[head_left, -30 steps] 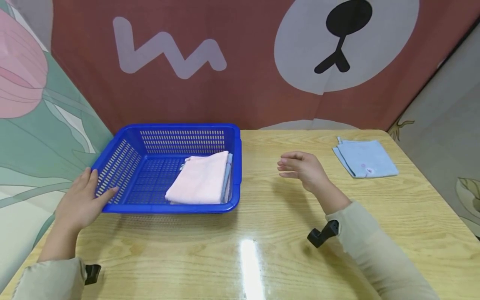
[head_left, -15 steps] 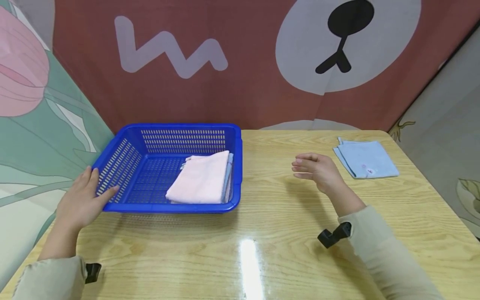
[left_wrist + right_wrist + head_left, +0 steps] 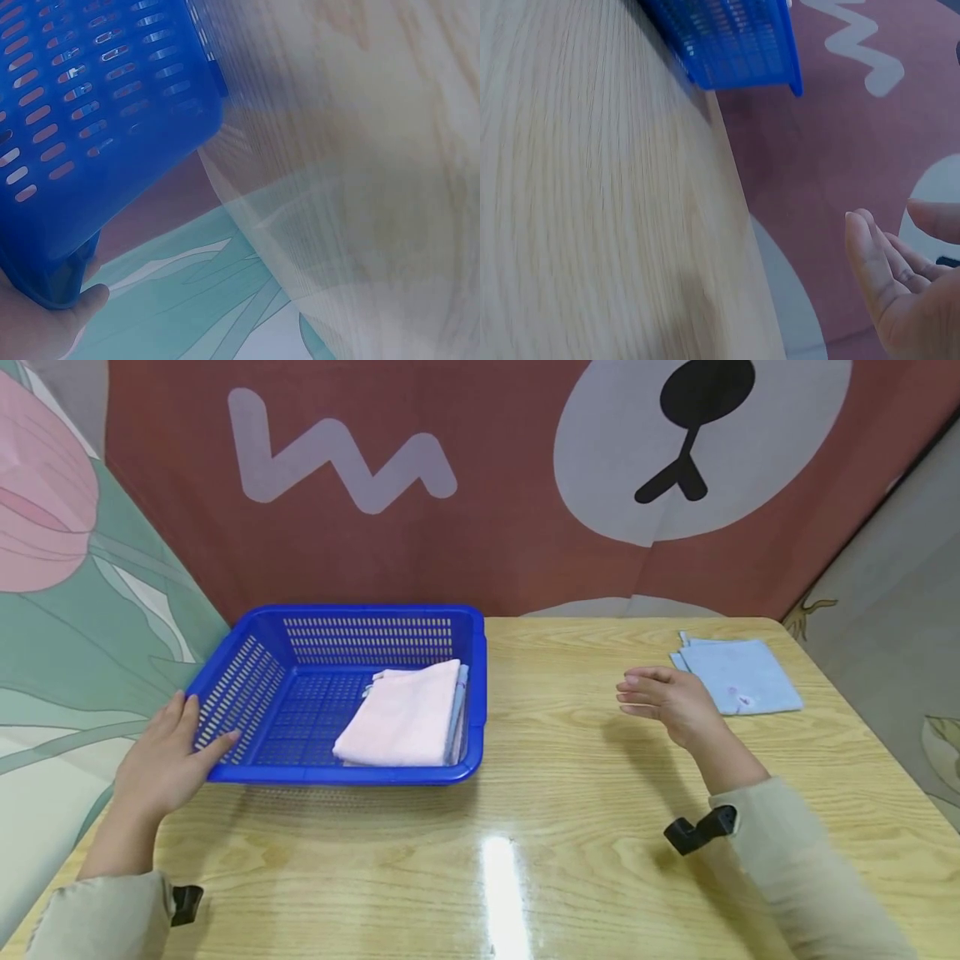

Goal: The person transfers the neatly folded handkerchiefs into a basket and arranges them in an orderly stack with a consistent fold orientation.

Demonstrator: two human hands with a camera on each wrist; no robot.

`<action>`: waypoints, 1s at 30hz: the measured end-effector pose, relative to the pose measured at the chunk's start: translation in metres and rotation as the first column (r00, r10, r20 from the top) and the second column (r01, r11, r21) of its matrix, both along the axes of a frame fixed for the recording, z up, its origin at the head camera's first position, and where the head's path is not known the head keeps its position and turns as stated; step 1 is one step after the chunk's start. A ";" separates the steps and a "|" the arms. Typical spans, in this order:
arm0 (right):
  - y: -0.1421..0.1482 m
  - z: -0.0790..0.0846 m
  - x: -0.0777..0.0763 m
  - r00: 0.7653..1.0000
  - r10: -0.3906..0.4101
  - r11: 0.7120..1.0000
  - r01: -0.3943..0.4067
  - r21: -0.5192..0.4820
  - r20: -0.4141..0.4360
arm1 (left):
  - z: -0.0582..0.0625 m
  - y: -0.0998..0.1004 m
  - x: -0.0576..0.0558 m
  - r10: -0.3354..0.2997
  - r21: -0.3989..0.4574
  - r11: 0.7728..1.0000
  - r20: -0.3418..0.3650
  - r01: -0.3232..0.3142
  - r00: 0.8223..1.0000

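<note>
A blue plastic basket (image 3: 345, 775) with slotted walls stands at the table's left. My left hand (image 3: 161, 760) holds its front left corner, the thumb over the rim; the left wrist view shows the hand (image 3: 37, 322) at that rim. Folded cloths lie in the basket's right end, a pale pink towel (image 3: 405, 714) on top and a blue one (image 3: 457, 702) showing beneath. My right hand (image 3: 675, 702) hovers above the table, fingers extended and holding nothing, just left of a folded light blue towel (image 3: 750, 672). In the right wrist view the hand (image 3: 907, 292) is also bare.
A wood-grain table (image 3: 375, 868) carries everything. Behind it hangs a reddish-brown printed curtain (image 3: 502, 552), with a green leaf-patterned one (image 3: 150, 635) at the left and a grey one (image 3: 900, 577) at the right.
My right hand has moved right, away from the basket and closer to the light blue towel. The left hand and the basket have stayed in place.
</note>
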State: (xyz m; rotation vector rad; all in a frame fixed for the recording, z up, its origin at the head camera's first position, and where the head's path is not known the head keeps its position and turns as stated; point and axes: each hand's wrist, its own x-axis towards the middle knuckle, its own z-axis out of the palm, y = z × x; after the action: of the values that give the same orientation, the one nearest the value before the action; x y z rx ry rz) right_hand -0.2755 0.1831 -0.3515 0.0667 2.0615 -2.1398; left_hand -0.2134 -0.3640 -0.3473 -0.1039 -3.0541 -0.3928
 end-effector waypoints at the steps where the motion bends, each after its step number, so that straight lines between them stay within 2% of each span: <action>1: 0.003 0.000 0.001 1.000 -0.003 1.000 0.003 -0.001 0.003 | 0.000 0.000 0.000 0.001 0.000 1.000 0.000 -0.001 1.000; 6: 0.014 -0.001 0.005 1.000 -0.012 0.999 0.012 -0.049 0.005 | 0.000 0.000 -0.001 0.000 0.001 1.000 0.002 0.000 1.000; 9: 0.024 -0.008 0.003 1.000 -0.012 0.996 0.011 -0.084 -0.015 | -0.001 0.000 0.000 -0.001 0.000 1.000 0.001 0.001 1.000; 12: 0.043 -0.029 -0.008 0.999 -0.014 0.997 0.010 -0.077 -0.045 | -0.001 0.000 0.000 -0.002 -0.002 1.000 0.000 0.002 1.000; 15: 0.070 -0.055 -0.023 0.997 -0.014 1.000 0.014 -0.004 -0.071 | -0.001 0.000 0.000 -0.004 -0.004 1.000 0.000 0.004 1.000; 17: 0.083 -0.065 -0.029 0.997 -0.028 0.999 0.029 0.015 -0.069 | -0.001 0.000 0.000 -0.004 -0.005 1.000 0.001 0.004 1.000; 19: 0.086 -0.060 -0.028 0.997 -0.032 0.998 0.035 0.044 -0.072 | -0.001 0.000 0.000 -0.005 -0.007 1.000 0.001 0.005 1.000; 22: 0.085 -0.046 -0.021 0.997 -0.039 0.999 0.039 -0.003 -0.063 | -0.001 -0.001 0.000 -0.006 -0.009 1.000 0.001 0.006 1.000; 24: 0.088 -0.043 -0.020 0.997 -0.030 1.000 0.031 0.003 -0.073 | -0.001 -0.001 0.000 -0.005 -0.009 1.000 0.002 0.005 1.000; 30: 0.128 -0.081 -0.044 0.991 -0.107 0.994 0.109 0.027 -0.077 | -0.004 -0.002 0.000 0.001 -0.008 1.000 0.001 -0.001 1.000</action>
State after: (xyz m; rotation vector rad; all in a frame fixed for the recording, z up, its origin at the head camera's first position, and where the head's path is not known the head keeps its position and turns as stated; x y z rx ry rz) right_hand -0.3192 0.3106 -0.4326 0.1056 2.1811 -2.2048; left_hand -0.2138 -0.3656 -0.3508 -0.1021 -3.0563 -0.3810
